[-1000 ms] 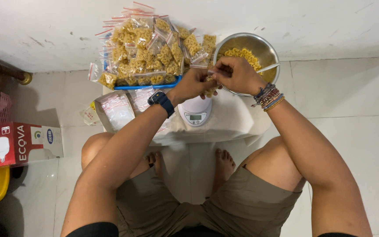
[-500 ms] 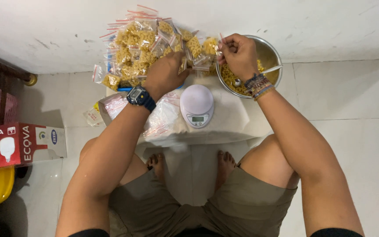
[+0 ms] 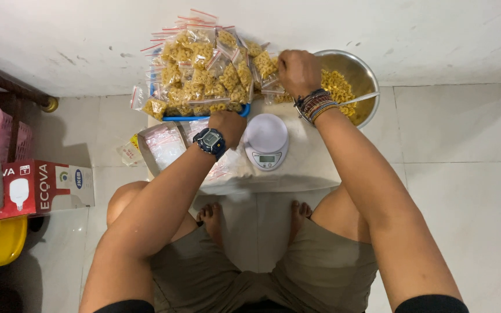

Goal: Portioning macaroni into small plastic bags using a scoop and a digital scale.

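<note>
Right hand (image 3: 298, 71), fingers closed, sets a small clear zip bag of yellow macaroni (image 3: 267, 65) against the heap of filled bags (image 3: 204, 69) on the worktop (image 3: 311, 159), beside the round steel bowl (image 3: 362, 69), while left hand (image 3: 228, 126), curled loosely and holding nothing visible, rests by the white digital kitchen scale (image 3: 266, 141).

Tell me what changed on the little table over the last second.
The left hand drew back from the pile of small clear zip bags of yellow pasta toward the empty bags beside the white round kitchen scale. The right hand moved from over the round steel bowl of pasta to the pile's right edge, a filled bag beside it. Scale, bowl and pile stayed put.
</note>
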